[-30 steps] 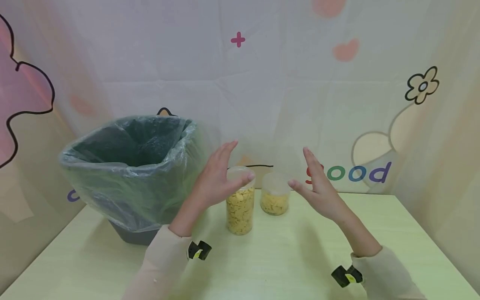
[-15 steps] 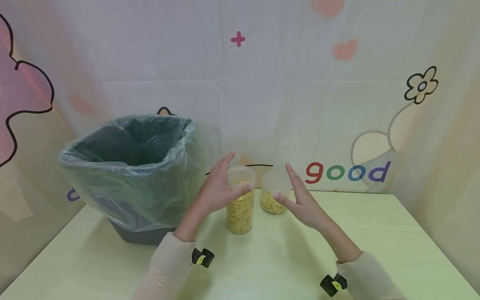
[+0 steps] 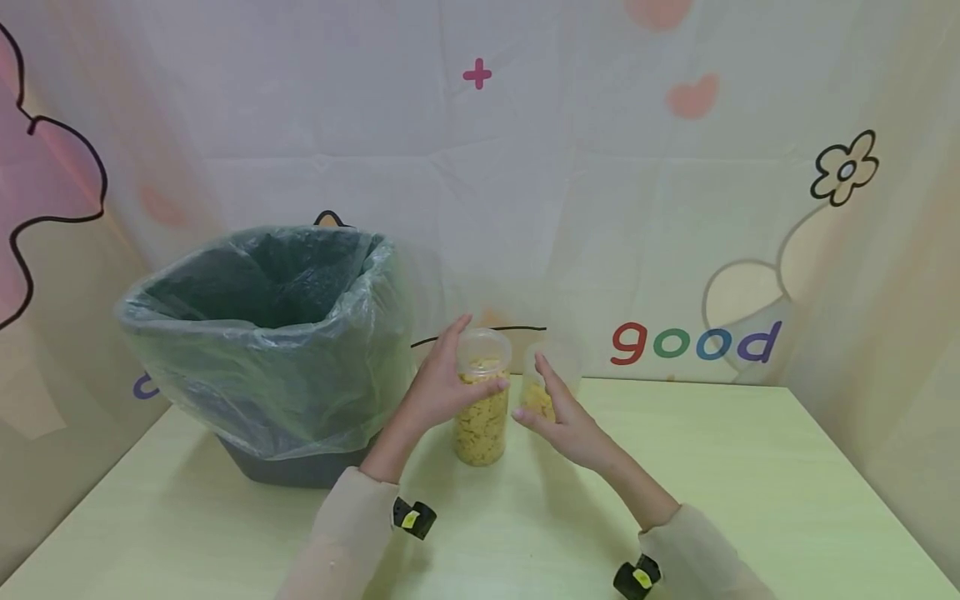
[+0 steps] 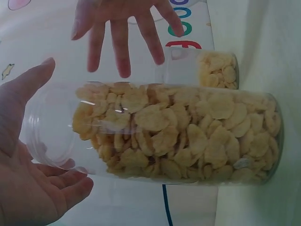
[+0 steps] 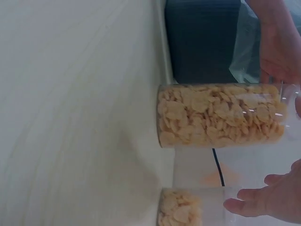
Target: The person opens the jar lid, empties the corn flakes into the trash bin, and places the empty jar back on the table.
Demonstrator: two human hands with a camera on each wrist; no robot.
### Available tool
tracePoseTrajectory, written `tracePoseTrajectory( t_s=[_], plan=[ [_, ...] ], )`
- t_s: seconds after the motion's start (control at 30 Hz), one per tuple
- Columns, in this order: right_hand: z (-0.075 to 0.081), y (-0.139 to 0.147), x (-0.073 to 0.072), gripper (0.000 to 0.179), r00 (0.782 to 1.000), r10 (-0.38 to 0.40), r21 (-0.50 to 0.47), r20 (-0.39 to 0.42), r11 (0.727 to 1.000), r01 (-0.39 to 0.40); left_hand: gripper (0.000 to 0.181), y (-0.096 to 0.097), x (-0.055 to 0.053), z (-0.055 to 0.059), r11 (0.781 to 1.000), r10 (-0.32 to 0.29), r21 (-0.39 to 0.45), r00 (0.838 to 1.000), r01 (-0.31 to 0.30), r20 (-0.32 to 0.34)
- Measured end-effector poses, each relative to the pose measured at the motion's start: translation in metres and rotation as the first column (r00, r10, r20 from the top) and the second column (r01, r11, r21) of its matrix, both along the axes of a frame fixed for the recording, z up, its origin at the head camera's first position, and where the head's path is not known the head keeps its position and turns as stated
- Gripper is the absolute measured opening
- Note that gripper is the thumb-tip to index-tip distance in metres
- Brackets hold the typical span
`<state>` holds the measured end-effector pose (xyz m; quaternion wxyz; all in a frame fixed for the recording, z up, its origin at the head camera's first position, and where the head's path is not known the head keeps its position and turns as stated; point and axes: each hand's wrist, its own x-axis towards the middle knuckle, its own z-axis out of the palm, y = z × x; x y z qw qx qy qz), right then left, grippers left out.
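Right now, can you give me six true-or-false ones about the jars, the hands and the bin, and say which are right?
1. The tall jar has more flakes in it than the short jar. True.
2. The tall jar is lying on its side. False: it stands upright on the table.
3. The bin has a see-through bag folded over its rim. True.
4. The left hand is nearer the bin than the right hand is. True.
5. The right hand is a tight fist. False: its fingers are spread out.
6. The flakes are blue. False: they are yellow.
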<state>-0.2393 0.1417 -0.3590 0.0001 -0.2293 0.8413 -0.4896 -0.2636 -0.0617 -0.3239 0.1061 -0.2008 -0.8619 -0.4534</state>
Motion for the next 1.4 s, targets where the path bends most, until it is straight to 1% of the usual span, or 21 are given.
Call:
tracePoseTrajectory(
  t_s=[0.03,0.2,0.33,0.43,0.57,0.63,0.73,0.8,0.9,1.07,1.13,1.23,1.4],
  plan=[
    [-0.002,-0.002,0.0,0.084,1.0,0.005,-0.003,0.013,1.0,-0.004,0.096,0.0,0.0,-0.001,1.0,0.003,0.011,1.0,-0.003,0.007],
    [-0.01,-0.015,-0.003,0.084,0.998,0.026,-0.01,0.062,1.0,-0.026,0.098,0.002,-0.003,-0.005,0.997,0.03,0.066,1.0,-0.031,0.002],
    [-0.015,-0.024,-0.008,0.084,0.996,0.055,-0.041,0.073,0.998,-0.052,0.098,0.002,-0.004,-0.007,0.992,0.041,0.121,0.999,-0.04,0.0],
    [-0.018,-0.029,-0.01,0.085,0.995,0.057,-0.055,0.083,0.997,-0.053,0.097,0.003,-0.004,-0.007,0.988,0.045,0.148,0.999,-0.046,0.01],
    [-0.02,-0.036,-0.013,0.087,0.993,0.036,-0.076,0.109,0.997,-0.028,0.097,0.004,-0.003,-0.007,0.984,0.06,0.165,0.998,-0.066,0.035],
    [-0.021,-0.039,-0.015,0.084,0.993,0.036,-0.102,0.115,0.994,-0.024,0.096,0.004,-0.003,-0.008,0.983,0.067,0.171,0.997,-0.074,0.044],
    [-0.023,-0.042,-0.017,0.08,0.992,0.013,-0.129,0.129,0.992,0.004,0.094,0.006,-0.003,-0.008,0.98,0.086,0.176,0.995,-0.095,0.056],
    [-0.025,-0.044,-0.018,0.079,0.991,-0.004,-0.14,0.136,0.99,0.024,0.092,0.007,-0.003,-0.009,0.978,0.107,0.177,0.993,-0.115,0.056],
    [-0.028,-0.048,-0.02,0.082,0.989,-0.043,-0.137,0.144,0.989,0.063,0.09,0.009,-0.004,-0.011,0.97,0.155,0.182,0.986,-0.163,0.058],
    [-0.028,-0.05,-0.019,0.085,0.983,-0.079,-0.14,0.164,0.985,0.103,0.086,0.012,-0.006,-0.014,0.957,0.212,0.196,0.977,-0.214,0.035],
    [-0.027,-0.05,-0.02,0.085,0.981,-0.089,-0.143,0.174,0.983,0.114,0.084,0.012,-0.005,-0.014,0.953,0.217,0.21,0.976,-0.219,0.033],
    [-0.026,-0.05,-0.02,0.086,0.98,-0.093,-0.155,0.175,0.981,0.12,0.082,0.012,-0.004,-0.013,0.944,0.222,0.241,0.974,-0.228,0.051],
    [-0.023,-0.049,-0.018,0.084,0.984,-0.096,-0.168,0.151,0.978,0.121,0.082,0.012,0.001,-0.011,0.931,0.218,0.283,0.973,-0.232,0.079]
  ],
)
